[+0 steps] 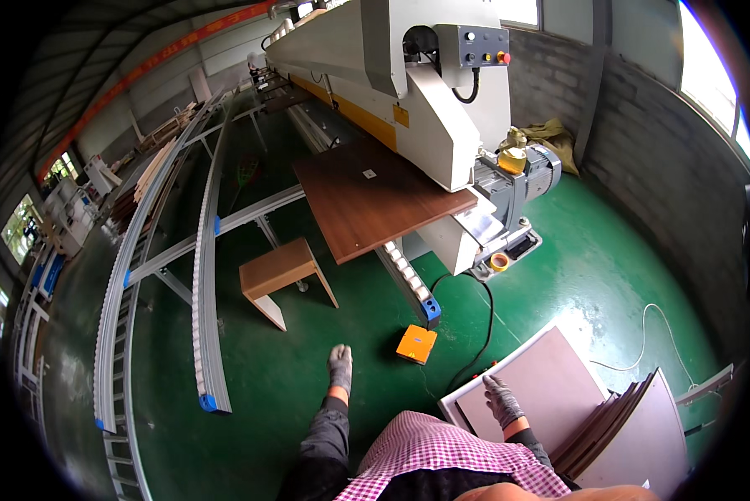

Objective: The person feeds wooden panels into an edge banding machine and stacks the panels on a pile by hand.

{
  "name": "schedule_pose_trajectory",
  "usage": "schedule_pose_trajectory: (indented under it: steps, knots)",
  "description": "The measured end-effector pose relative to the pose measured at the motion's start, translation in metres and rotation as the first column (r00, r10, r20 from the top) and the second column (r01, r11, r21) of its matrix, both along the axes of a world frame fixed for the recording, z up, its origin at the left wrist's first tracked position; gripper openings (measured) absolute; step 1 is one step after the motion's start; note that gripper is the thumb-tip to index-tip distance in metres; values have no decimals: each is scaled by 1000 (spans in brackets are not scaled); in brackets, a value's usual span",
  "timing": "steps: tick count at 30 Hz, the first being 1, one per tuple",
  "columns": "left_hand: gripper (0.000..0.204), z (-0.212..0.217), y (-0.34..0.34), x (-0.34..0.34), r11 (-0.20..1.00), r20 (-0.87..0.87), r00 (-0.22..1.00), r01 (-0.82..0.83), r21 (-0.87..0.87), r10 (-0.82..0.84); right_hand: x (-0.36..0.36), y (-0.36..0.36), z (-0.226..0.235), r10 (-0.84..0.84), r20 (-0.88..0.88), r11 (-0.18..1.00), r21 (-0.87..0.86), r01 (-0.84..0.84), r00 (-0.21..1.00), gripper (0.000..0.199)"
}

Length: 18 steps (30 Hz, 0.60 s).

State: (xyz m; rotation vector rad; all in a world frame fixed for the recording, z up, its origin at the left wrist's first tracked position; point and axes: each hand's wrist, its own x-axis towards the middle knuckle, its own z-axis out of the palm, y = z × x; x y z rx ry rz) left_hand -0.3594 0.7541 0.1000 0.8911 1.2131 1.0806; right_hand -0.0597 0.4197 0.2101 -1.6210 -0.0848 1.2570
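Note:
My left hand (340,369), in a grey glove, hangs over the green floor with its fingers loosely stretched and nothing visible in it. My right hand (502,401), gloved alike, lies over the edge of a pale pinkish panel (550,371) at the lower right; its fingers look stretched out, though what is under the palm is hidden. Beside that panel leans a stack of thin brown boards (604,430). Ahead, a dark brown wood panel (383,196) rests partly under the long machine's (441,125) end, apart from both hands.
An orange box (416,344) sits on the floor ahead, near a black cable (490,313). Left of it stand a small wooden stool (279,271) and long roller rails (204,292). A grey motor (533,175) juts from the machine. A white cable (642,342) lies at right.

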Motion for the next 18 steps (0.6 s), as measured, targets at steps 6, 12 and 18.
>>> schedule_pose_trajectory:
  steps: [6,12,18]
  knots:
    - [54,86,116,56,995,30,997,64,81,-67,-13,64,-22,-23,-259,988,143,62,966,76]
    - [60,126,139,96,984,-47,995,82,-156,-90,-42,130,8,-154,-331,969,136,208,931,68]
    - [23,141,84,89,949,83,968,248,-193,-236,-54,170,32,-47,-464,899,367,240,885,71]
